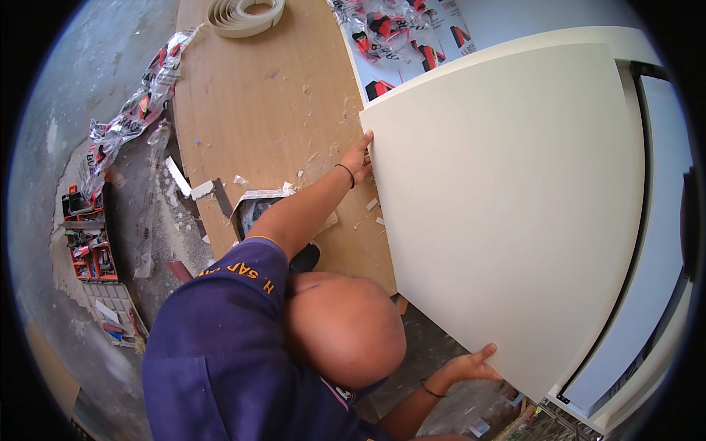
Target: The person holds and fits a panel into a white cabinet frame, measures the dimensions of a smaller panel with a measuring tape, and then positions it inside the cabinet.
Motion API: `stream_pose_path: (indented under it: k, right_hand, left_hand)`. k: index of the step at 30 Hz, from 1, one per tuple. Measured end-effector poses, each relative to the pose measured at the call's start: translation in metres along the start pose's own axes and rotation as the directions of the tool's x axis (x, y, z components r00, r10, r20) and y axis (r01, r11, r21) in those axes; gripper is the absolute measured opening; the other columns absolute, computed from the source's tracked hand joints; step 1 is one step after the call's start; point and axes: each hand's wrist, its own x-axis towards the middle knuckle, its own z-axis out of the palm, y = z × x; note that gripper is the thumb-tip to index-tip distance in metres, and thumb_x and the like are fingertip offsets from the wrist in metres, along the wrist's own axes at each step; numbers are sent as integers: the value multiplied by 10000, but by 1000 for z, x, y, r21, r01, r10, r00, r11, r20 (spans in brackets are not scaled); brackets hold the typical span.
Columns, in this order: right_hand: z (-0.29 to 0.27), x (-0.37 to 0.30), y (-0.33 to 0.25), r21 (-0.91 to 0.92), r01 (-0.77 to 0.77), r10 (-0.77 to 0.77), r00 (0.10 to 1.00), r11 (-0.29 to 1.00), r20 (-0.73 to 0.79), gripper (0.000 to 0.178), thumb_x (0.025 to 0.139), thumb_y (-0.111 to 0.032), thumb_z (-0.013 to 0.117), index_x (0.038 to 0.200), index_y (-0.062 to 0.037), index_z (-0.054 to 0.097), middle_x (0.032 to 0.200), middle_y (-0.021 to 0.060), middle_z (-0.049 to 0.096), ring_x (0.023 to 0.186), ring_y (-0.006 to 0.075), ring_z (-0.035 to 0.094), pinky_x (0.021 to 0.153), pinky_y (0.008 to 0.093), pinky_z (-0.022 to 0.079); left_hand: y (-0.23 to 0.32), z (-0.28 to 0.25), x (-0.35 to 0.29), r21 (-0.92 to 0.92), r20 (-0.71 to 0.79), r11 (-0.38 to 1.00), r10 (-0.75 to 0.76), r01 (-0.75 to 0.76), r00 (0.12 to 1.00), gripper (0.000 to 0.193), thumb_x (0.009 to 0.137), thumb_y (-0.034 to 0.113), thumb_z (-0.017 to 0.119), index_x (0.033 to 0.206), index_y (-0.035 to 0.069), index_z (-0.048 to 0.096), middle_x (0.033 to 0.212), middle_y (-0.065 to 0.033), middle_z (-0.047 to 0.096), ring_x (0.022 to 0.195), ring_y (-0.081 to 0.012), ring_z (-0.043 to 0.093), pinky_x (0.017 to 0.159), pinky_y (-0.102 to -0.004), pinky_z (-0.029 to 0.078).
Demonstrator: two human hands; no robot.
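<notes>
My left hand (357, 159) is set against the edge of a large, flat, cream-coloured board panel (500, 206), its fingers half curled at the border near the far left corner; whether they close beneath it I cannot tell. My right hand (473, 366) grips the same panel at the near edge, thumb up along the rim and the other fingers running out of sight underneath. The panel lies to the right of my left hand and ahead of my right one, and I judge that I hold it at two separate places so that it can be steadied and kept from turning. Its broad smooth face is turned up towards me; its long axis seems to run from the far side down towards my right hand, though the lens bends the edges too much for me to be sure. Well to the right of both hands, a thin, curved-looking black strip (647, 162) follows the panel's far right border. Left of my left hand spreads a wide tan wooden sheet (257, 103) littered with chips, probably serving as a work surface, and beyond that hand a coiled cream band (245, 26) sits on it, rolled up, I suppose, to remain compact.
</notes>
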Motion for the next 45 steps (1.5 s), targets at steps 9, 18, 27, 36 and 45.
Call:
stream_pose_path:
  k: [9,18,27,36,45]
  right_hand:
    - [-25,8,3,240,-308,290,951,921,109,679,862,-281,623,1273,76,216,1314,226,352,1164,306,452,974,409,405]
    - [-24,3,-1,8,-500,500,866,866,-14,677,907,-462,479,1290,28,212,1340,234,312,1219,337,391,978,466,402]
    - [-29,15,-7,-136,-553,566,819,822,93,694,919,-504,410,1365,-71,102,1387,193,253,1240,339,370,910,499,446]
    - [-18,10,-34,-266,-614,660,740,743,134,742,917,-574,305,1360,13,207,1308,213,403,1177,330,466,873,432,492]
    - [-20,4,-35,-221,-584,620,769,781,157,698,919,-556,344,1350,-21,229,1302,192,409,1146,315,487,824,402,498]
  left_hand:
    - [-1,-4,-5,7,32,1000,-25,25,999,475,849,494,565,1138,119,541,991,6,592,912,-132,538,809,-326,394]
    - [0,19,-13,-27,34,986,167,-166,985,609,820,488,606,1202,34,473,1134,-100,545,1063,-210,496,917,-358,389]
    - [-8,22,0,21,5,984,177,-177,984,665,815,483,621,1206,-16,421,1129,-117,546,1043,-199,519,907,-343,414]
    - [3,18,-4,85,-132,966,253,-243,959,809,706,460,749,1204,-63,385,1095,-159,533,1037,-215,513,906,-315,418]
    - [4,17,-5,170,-96,962,232,-213,968,763,710,466,740,1191,-43,436,1086,-141,550,1000,-209,526,899,-318,408]
